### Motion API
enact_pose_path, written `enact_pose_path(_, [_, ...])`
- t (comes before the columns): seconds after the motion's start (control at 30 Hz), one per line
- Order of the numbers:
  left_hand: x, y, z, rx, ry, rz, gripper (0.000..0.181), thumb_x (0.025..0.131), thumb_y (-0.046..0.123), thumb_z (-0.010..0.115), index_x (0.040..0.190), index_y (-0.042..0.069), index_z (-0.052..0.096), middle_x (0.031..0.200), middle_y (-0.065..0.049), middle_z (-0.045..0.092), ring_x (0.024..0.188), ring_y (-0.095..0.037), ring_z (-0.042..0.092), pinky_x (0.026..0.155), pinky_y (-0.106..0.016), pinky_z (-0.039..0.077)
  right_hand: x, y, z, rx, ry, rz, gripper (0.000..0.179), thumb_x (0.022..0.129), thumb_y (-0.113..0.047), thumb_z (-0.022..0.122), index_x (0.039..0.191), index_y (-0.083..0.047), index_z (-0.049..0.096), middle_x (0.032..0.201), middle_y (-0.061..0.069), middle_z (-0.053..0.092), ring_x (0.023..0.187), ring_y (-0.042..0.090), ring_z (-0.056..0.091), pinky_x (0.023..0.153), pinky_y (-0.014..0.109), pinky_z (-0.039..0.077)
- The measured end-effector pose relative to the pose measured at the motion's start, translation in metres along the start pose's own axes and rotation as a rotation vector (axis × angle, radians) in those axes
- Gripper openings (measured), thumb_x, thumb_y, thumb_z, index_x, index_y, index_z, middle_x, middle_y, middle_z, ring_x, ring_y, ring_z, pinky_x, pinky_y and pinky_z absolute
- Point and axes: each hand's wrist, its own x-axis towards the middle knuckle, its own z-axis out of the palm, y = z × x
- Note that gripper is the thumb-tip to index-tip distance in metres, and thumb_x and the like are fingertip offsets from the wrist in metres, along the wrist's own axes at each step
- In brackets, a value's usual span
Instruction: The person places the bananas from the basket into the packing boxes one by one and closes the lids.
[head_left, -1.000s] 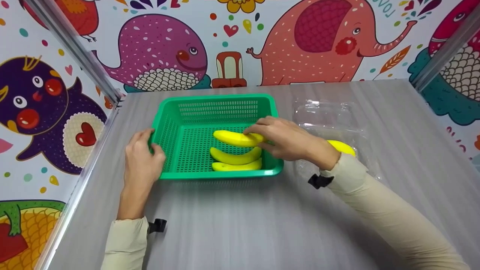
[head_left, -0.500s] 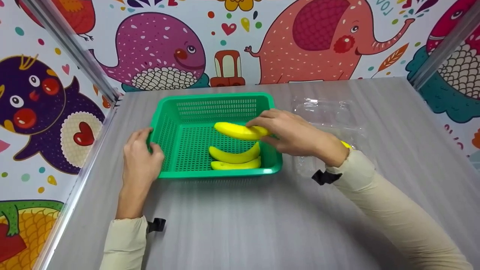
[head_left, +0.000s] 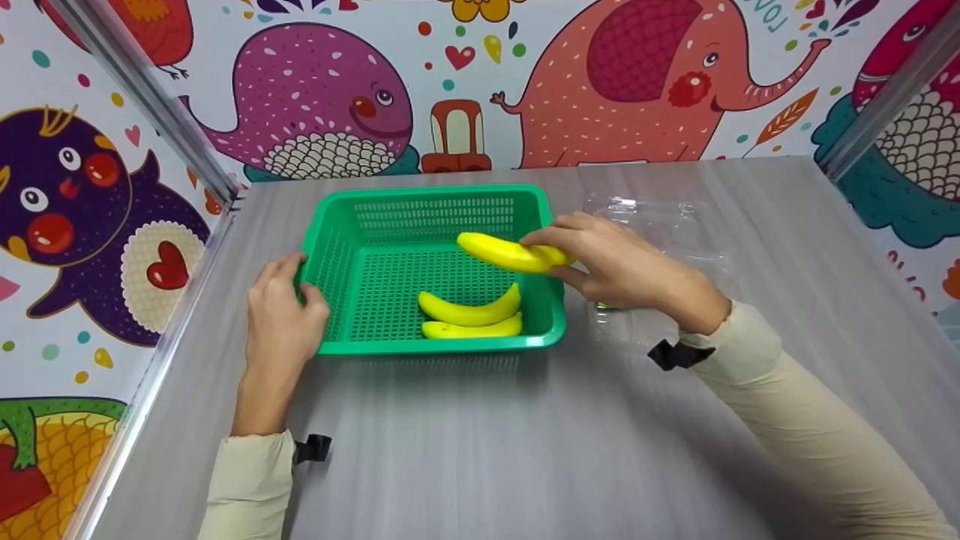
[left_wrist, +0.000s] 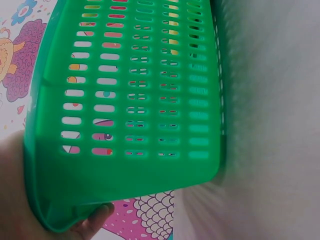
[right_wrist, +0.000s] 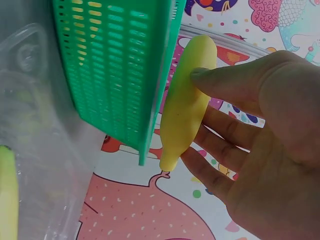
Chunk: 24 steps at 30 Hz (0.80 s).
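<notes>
My right hand (head_left: 622, 262) pinches a yellow banana (head_left: 510, 253) near one end, thumb on one side and fingers on the other. The banana is raised over the right part of a green plastic basket (head_left: 435, 346), overlapping its right rim in the head view. Two more bananas lie side by side on the basket floor: one curved banana (head_left: 472, 309) and, nearer the front wall, another banana (head_left: 480, 328). At the basket's left rim, my left hand (head_left: 285, 322) holds on; in the left wrist view a fingertip (left_wrist: 101, 215) shows below the rim.
A clear plastic clamshell box (head_left: 652, 225) lies opened on the grey table (head_left: 450, 442), right of the basket. The right wrist view shows a banana (right_wrist: 7, 195) in it, mostly hidden by my right hand in the head view. Printed cartoon walls (head_left: 322, 97) stand behind and at both sides.
My right hand, gripping the banana, has risen and moved right from above the basket's middle toward its right rim. The left hand, the basket and the two bananas inside stay put.
</notes>
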Motion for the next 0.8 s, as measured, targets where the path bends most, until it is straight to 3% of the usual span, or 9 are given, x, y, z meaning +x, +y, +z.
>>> enact_pose_path(0.53, [0.0, 0.001, 0.0, -0.004, -0.004, 0.003, 0.046, 0.1, 0.0, 0.052, 0.143, -0.01, 0.063, 0.144, -0.033, 0.063, 0.138, -0.051, 0.059, 0.114, -0.065, 0.05, -0.024, 0.017, 0.002, -0.006, 0.036, -0.004, 0.052, 0.095, -0.01, 0.082, 0.145, -0.016, 0.069, 0.13, 0.007, 0.073, 0.114, 0.025, 0.067, 0.097, 0.046, 0.063])
enact_pose_path(0.8, [-0.001, 0.0, -0.001, -0.016, -0.017, -0.013, 0.047, 0.102, 0.001, 0.051, 0.146, -0.008, 0.062, 0.145, -0.032, 0.062, 0.139, -0.051, 0.059, 0.113, -0.065, 0.05, -0.034, 0.018, 0.001, -0.001, 0.043, 0.0, 0.054, 0.095, -0.01, 0.082, 0.146, -0.019, 0.068, 0.127, 0.003, 0.072, 0.113, 0.022, 0.064, 0.097, 0.045, 0.062])
